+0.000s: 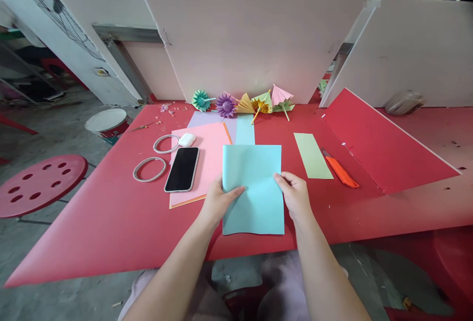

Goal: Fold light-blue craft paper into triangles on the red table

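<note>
A light blue sheet of paper (253, 202) is in front of me, its left side curved over like a fold. My left hand (220, 198) grips its left edge, the thumb lying on top and the fingers hidden behind. At the upper right edge, my right hand (293, 190) pinches the paper between thumb and fingers. To the left, a smartphone (182, 169) with a dark screen rests on pink paper (210, 148), with a white earphone case (187, 139) above it. On the right are a pale green paper strip (313, 156) and an orange utility knife (342, 170).
Several folded paper umbrellas and fans (225, 105) line the back of the red table (111, 222). Two white rings (150, 169) lie left of the phone. A red board (388, 143) stands tilted at right. A red stool (40, 183) and a bucket (107, 123) are on the left.
</note>
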The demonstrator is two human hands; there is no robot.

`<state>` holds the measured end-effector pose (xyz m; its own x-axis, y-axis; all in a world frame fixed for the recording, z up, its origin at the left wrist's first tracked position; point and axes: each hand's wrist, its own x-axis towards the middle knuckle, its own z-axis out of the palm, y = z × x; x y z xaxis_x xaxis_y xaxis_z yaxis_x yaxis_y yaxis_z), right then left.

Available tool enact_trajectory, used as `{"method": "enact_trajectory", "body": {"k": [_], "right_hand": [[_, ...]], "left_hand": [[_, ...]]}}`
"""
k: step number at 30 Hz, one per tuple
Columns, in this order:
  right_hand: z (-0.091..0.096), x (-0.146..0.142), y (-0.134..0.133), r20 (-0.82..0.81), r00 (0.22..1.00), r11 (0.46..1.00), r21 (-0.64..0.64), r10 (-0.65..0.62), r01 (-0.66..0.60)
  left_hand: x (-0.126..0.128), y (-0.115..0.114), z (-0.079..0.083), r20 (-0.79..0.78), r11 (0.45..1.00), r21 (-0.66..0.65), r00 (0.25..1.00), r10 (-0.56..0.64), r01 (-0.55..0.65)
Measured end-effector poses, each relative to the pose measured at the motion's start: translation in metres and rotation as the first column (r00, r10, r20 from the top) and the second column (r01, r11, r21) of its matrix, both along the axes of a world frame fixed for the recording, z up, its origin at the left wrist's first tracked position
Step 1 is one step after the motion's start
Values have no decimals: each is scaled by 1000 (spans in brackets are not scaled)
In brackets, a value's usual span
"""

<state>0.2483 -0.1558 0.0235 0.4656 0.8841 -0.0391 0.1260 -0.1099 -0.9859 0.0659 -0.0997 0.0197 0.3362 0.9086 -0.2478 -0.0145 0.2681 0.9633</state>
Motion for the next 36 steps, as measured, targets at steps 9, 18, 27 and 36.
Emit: {"method": "enact_trajectory", "body": {"k": [9,18,27,36], "right_hand": [[2,-1,2,8,1000,998,-54,19,-19],[-6,-5,2,74,996,998,44,-41,38],[0,-6,0,74,997,999,33,-25,23],[1,-5,1,-17,1000,1000,20,-4,4]], "left_hand": [[-3,2,-2,-17,1000,16,1000,10,-9],[-3,3,-2,-9,1000,7,1000,7,-7],[-2,2,1,-1,1000,3,1000,2,-2],[-3,2,1,0,1000,-6,1000,1,-1]]}}
